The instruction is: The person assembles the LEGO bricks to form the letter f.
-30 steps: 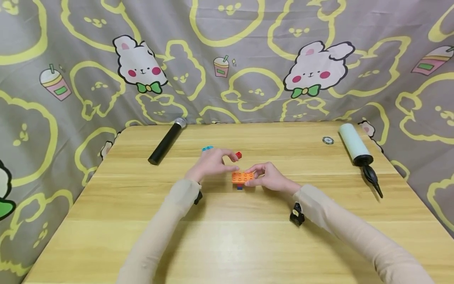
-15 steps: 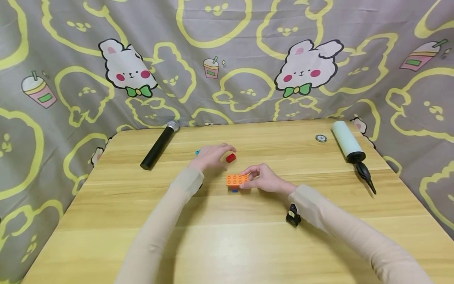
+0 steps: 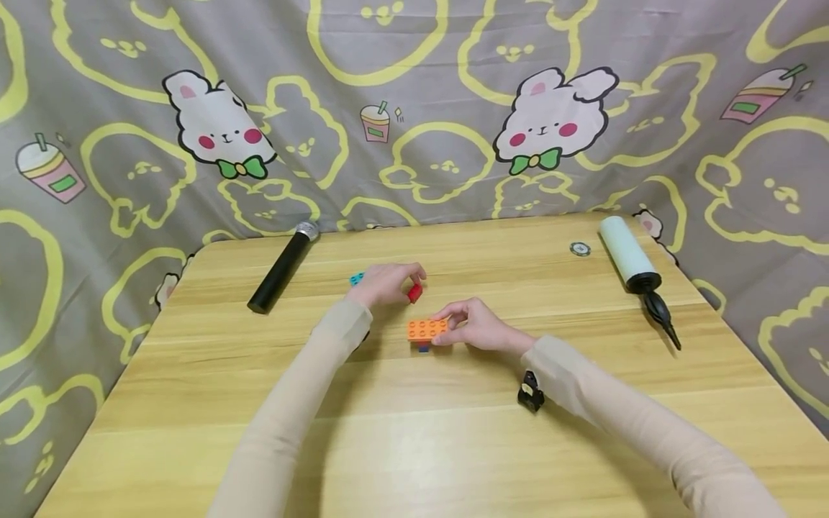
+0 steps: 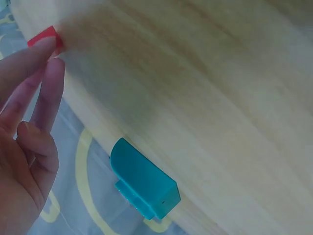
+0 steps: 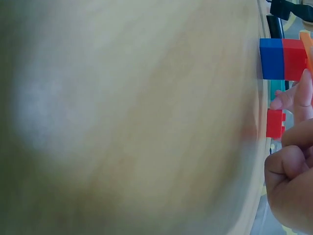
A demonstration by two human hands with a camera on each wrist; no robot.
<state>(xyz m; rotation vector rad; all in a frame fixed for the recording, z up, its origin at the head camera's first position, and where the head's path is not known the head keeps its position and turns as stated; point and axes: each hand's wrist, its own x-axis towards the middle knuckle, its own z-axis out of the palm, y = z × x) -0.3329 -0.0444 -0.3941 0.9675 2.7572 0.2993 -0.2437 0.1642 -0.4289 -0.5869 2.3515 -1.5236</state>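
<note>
My left hand (image 3: 388, 283) reaches over the table, with its thumb and fingers at a small red toy building brick (image 3: 415, 293), pinching it. In the left wrist view a fingertip overlaps that brick's face. Behind this hand sits a teal brick (image 3: 356, 279), which the left wrist view shows as having one rounded end. My right hand (image 3: 478, 327) holds an orange eight-stud brick (image 3: 425, 329) by its right end. Below the orange one are a red brick (image 5: 294, 59) and a blue brick (image 5: 272, 58), stacked together.
A black microphone (image 3: 280, 272) lies at the back left of the wooden table (image 3: 414, 446). At the back right are a round chip (image 3: 580, 249) and a pale green hand pump (image 3: 630, 255) with a black nozzle. A patterned curtain (image 3: 447, 101) hangs behind.
My left hand has moved away from the orange brick, back to the loose red brick, and taken hold of it. My right hand keeps its grip on the orange brick. The head view has shifted slightly.
</note>
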